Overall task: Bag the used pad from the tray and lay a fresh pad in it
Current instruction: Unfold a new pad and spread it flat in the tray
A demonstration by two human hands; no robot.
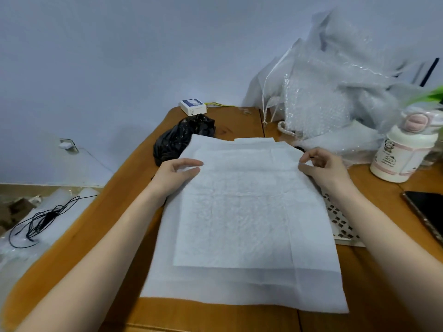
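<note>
A large white pad [242,219] lies spread flat over the wooden table and covers most of the white lattice tray [340,221], which shows only at the pad's right edge. My left hand [176,174] pinches the pad's far left edge between thumb and fingers. My right hand [323,167] pinches the far right edge the same way. A crumpled black plastic bag [179,138] sits just beyond the pad's far left corner. Whether the bag holds anything is hidden.
A white and pink bottle [405,152] stands at the right, with a dark phone [429,212] near the right edge. Bubble wrap and clear bags [335,92] pile up at the back right. A small white box [193,106] sits at the far edge. A black cord [43,219] lies left of the table.
</note>
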